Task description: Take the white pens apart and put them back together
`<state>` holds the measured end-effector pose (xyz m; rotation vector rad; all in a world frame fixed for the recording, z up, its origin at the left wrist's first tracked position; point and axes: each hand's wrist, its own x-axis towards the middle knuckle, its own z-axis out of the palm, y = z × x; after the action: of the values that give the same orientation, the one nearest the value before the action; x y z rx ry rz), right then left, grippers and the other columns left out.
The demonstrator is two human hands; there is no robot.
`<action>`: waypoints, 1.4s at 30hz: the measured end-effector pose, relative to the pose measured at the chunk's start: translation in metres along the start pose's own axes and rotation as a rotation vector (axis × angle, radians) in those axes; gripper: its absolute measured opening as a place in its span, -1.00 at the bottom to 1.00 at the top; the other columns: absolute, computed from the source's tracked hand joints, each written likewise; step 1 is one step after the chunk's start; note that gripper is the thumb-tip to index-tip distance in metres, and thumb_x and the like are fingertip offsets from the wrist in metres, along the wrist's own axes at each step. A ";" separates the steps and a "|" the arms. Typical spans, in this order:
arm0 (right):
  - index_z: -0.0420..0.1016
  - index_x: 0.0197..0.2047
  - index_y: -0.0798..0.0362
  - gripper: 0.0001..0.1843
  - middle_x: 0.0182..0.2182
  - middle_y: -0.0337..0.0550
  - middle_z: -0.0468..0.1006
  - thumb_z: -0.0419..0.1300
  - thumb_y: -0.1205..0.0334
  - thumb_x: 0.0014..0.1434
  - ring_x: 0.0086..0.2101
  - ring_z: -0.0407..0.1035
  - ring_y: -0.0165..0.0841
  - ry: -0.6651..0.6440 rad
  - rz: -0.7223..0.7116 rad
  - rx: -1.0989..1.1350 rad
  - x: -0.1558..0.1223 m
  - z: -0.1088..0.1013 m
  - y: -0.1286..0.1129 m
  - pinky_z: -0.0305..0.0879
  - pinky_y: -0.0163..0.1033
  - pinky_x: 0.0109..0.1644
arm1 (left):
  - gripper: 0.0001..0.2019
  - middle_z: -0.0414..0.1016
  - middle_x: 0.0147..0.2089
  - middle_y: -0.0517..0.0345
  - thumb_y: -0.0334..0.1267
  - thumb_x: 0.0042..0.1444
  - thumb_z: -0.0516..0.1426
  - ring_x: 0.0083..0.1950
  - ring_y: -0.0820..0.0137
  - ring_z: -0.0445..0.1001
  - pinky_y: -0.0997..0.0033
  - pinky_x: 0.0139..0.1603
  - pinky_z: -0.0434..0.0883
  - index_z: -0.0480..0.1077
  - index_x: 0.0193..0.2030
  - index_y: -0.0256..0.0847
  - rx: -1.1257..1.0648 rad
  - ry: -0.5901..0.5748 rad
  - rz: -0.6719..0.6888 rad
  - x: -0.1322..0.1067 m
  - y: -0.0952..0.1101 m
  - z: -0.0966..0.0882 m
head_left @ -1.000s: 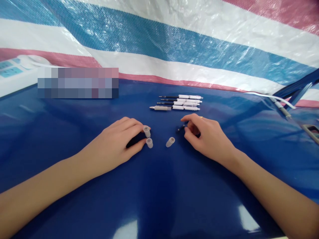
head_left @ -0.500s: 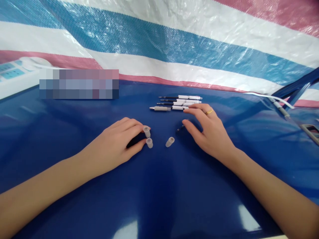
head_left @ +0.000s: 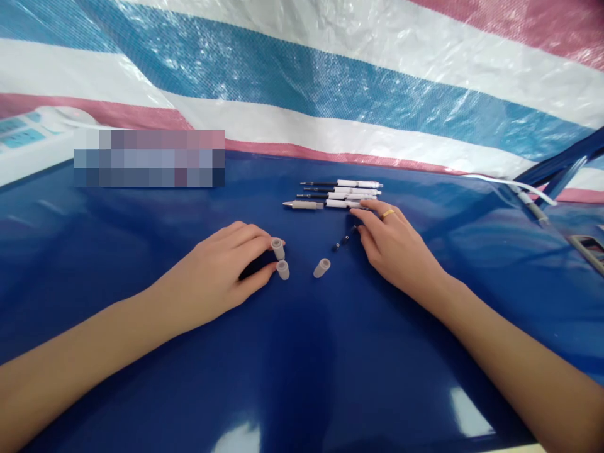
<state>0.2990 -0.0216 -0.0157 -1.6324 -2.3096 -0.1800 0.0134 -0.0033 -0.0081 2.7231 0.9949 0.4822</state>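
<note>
My left hand [head_left: 231, 264] lies on the blue table with thumb and index finger apart. Their tips touch two short, hollow grey pen grips, one farther back [head_left: 278, 248] and one nearer [head_left: 282, 270]. A third grey grip [head_left: 321, 268] tilts by itself to the right. My right hand [head_left: 401, 245] is open, fingers spread, with fingertips at the rear end of a white pen barrel [head_left: 337, 204]. Its thumb is beside small black pieces [head_left: 346, 238]. Left of that barrel lies a grey grip with a pointed metal tip [head_left: 304, 205].
Behind them, several white pen barrels [head_left: 359, 184] with bare black refills lie side by side. A white object with blue panels [head_left: 23, 138] stands at the far left. A striped plastic sheet [head_left: 302, 75] hangs behind the table; a white cable [head_left: 509, 182] runs along the right.
My right hand has drawn slightly back and its thumb has moved right, uncovering more of the small black pieces. My left hand has stayed in place.
</note>
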 end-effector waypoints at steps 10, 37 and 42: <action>0.33 0.21 0.20 -0.57 0.19 0.14 0.29 0.00 0.37 0.29 0.18 0.17 -0.04 -0.031 0.004 -0.027 -0.002 0.001 0.001 0.22 0.06 0.24 | -0.76 0.45 -0.06 0.09 -0.16 0.29 -0.02 -0.05 0.27 0.41 0.25 -0.02 0.35 0.37 -0.06 -0.20 0.024 0.015 0.025 -0.001 -0.001 0.001; 0.37 0.17 0.19 -0.60 -0.02 0.12 0.41 0.01 0.27 0.31 -0.02 0.32 -0.09 0.014 0.055 0.073 0.004 0.006 0.010 0.34 0.03 0.09 | -0.74 0.46 -0.05 0.04 -0.33 0.25 -0.07 -0.04 0.24 0.40 0.19 -0.03 0.38 0.38 -0.05 -0.22 0.011 -0.031 -0.012 -0.002 0.004 -0.004; 0.41 0.10 0.07 -0.65 -0.04 0.08 0.44 -0.03 0.28 0.32 -0.04 0.34 -0.08 0.017 0.042 0.109 0.004 0.007 0.015 0.37 0.06 0.00 | -0.67 0.44 -0.03 0.04 -0.37 0.24 -0.10 -0.03 0.24 0.38 0.17 -0.01 0.37 0.35 0.06 -0.22 0.020 -0.039 -0.003 -0.002 0.001 -0.003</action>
<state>0.3110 -0.0110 -0.0218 -1.6180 -2.2287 -0.0573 0.0118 -0.0052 -0.0054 2.7367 0.9993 0.4189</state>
